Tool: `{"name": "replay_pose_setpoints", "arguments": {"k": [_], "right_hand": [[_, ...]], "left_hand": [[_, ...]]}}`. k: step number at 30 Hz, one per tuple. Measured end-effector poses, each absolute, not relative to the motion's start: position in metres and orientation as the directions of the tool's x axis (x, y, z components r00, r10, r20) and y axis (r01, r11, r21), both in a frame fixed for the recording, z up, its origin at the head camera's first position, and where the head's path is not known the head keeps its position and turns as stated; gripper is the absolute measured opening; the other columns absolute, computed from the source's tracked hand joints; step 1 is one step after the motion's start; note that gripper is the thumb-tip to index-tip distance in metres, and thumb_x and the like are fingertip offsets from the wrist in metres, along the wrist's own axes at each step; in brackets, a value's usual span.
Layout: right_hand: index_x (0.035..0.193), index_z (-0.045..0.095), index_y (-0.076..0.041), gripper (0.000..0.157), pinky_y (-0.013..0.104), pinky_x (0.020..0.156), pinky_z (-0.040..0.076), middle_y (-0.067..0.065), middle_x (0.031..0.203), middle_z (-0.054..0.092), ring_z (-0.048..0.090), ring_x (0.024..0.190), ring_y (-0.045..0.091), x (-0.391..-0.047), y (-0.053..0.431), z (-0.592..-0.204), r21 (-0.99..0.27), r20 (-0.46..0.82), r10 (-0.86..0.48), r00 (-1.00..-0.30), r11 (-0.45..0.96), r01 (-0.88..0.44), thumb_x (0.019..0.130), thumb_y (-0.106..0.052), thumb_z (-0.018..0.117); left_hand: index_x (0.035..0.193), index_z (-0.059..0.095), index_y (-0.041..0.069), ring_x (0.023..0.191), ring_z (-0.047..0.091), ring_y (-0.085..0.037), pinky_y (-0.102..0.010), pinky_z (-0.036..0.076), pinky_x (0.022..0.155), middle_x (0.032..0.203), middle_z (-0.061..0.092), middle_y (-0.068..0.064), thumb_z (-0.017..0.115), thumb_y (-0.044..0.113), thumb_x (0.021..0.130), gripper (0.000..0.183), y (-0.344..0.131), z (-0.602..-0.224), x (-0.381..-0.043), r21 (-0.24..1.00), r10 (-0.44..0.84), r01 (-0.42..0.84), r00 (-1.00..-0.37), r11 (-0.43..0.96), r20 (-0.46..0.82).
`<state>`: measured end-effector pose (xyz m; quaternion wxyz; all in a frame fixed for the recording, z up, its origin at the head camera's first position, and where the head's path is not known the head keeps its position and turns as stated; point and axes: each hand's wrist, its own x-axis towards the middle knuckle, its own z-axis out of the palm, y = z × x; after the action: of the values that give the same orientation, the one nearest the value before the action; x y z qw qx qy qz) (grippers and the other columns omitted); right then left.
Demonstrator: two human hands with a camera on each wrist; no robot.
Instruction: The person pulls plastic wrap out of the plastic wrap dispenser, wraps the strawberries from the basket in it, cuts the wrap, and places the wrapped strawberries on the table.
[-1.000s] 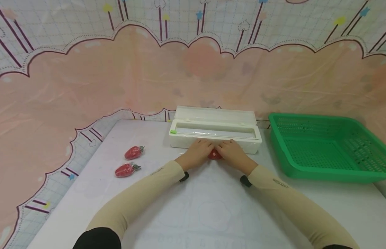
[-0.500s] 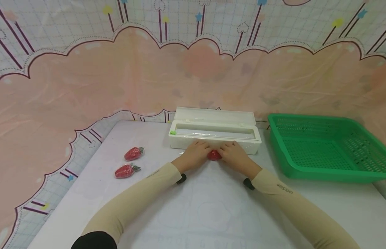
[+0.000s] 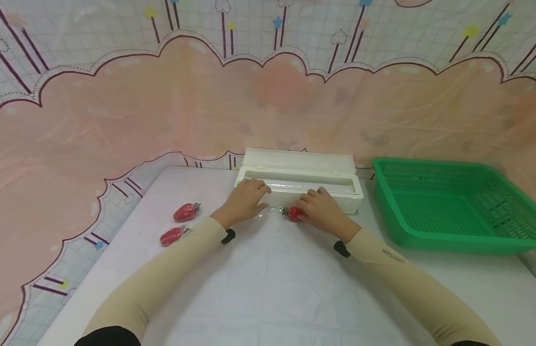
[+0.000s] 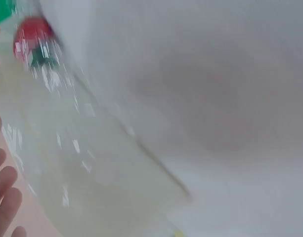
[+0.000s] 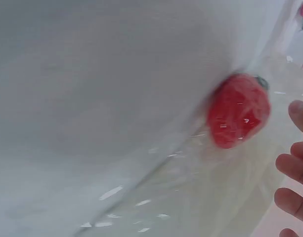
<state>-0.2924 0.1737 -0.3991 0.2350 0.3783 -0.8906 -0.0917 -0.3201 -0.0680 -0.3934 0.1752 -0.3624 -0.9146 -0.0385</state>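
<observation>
A red strawberry (image 3: 295, 214) with a green leafy top lies under clear cling film (image 4: 87, 163), against the front of a white cling film dispenser (image 3: 272, 198). My right hand (image 3: 326, 214) is just to its right; in the right wrist view the fingers are loosely bent and apart from the strawberry (image 5: 238, 111), with nothing seen between them. Over the dispenser's left front edge is my left hand (image 3: 243, 201), its fingers spread and gently bent beside the film. Whether either hand touches the film cannot be made out.
Two film-wrapped strawberries, one farther back (image 3: 187, 212) and one nearer (image 3: 172, 236), lie on the left of the white table (image 3: 268, 293). A green plastic basket (image 3: 467, 240) stands at the right. The dispenser's lid (image 3: 300, 161) is raised at the back.
My left hand has moved left and slightly away from me, off the strawberry. More of the strawberry, including its green top, now shows. My right hand stays near the same place.
</observation>
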Motion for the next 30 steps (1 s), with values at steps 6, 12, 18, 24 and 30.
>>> {"name": "replay_pose_setpoints", "arguments": {"k": [6, 12, 18, 24, 30], "right_hand": [[0.095, 0.068, -0.012, 0.022, 0.036, 0.073, 0.046, 0.002, 0.090, 0.069, 0.061, 0.084, 0.020, -0.304, 0.152, -0.385, 0.341, 0.391, -0.746, -0.539, 0.661, -0.668, 0.080, -0.028, 0.073], [0.099, 0.070, -0.013, 0.025, 0.035, 0.075, 0.049, 0.001, 0.093, 0.068, 0.063, 0.090, 0.019, -0.321, 0.121, -0.378, 0.365, 0.412, -0.745, -0.524, 0.662, -0.655, 0.083, -0.032, 0.069], [0.103, 0.068, -0.013, 0.024, 0.034, 0.072, 0.049, 0.002, 0.093, 0.068, 0.064, 0.088, 0.019, -0.335, 0.089, -0.380, 0.341, 0.453, -0.744, -0.491, 0.653, -0.676, 0.086, -0.029, 0.065], [0.109, 0.066, -0.013, 0.025, 0.033, 0.067, 0.047, 0.002, 0.090, 0.067, 0.064, 0.085, 0.020, -0.344, 0.065, -0.387, 0.331, 0.497, -0.748, -0.439, 0.631, -0.701, 0.089, -0.028, 0.062], [0.114, 0.066, -0.017, 0.027, 0.033, 0.066, 0.047, 0.002, 0.102, 0.067, 0.063, 0.088, 0.020, -0.350, 0.052, -0.396, 0.330, 0.507, -0.751, -0.423, 0.623, -0.709, 0.089, -0.026, 0.060]], "left_hand": [[0.112, 0.060, 0.008, 0.106, 0.056, -0.027, -0.044, 0.044, 0.092, 0.108, 0.062, -0.009, 0.068, 0.029, 0.084, 0.036, -0.104, -0.381, -0.336, -0.071, 0.607, 0.629, -0.705, 0.774, 0.366], [0.112, 0.060, 0.007, 0.103, 0.057, -0.029, -0.045, 0.045, 0.091, 0.110, 0.062, -0.011, 0.068, 0.034, 0.084, 0.039, -0.121, -0.376, -0.350, 0.006, 0.556, 0.591, -0.763, 0.807, 0.330], [0.111, 0.062, 0.010, 0.099, 0.058, -0.027, -0.043, 0.047, 0.089, 0.106, 0.062, -0.009, 0.068, 0.033, 0.084, 0.036, -0.121, -0.375, -0.358, 0.045, 0.570, 0.603, -0.773, 0.796, 0.279], [0.106, 0.066, 0.012, 0.094, 0.058, -0.026, -0.041, 0.047, 0.085, 0.104, 0.061, -0.008, 0.069, 0.029, 0.084, 0.028, -0.121, -0.374, -0.362, 0.031, 0.606, 0.632, -0.755, 0.774, 0.249], [0.110, 0.066, 0.014, 0.095, 0.055, -0.025, -0.043, 0.045, 0.089, 0.108, 0.058, -0.008, 0.070, 0.027, 0.082, 0.031, -0.124, -0.376, -0.364, 0.019, 0.604, 0.620, -0.770, 0.785, 0.206]]}}
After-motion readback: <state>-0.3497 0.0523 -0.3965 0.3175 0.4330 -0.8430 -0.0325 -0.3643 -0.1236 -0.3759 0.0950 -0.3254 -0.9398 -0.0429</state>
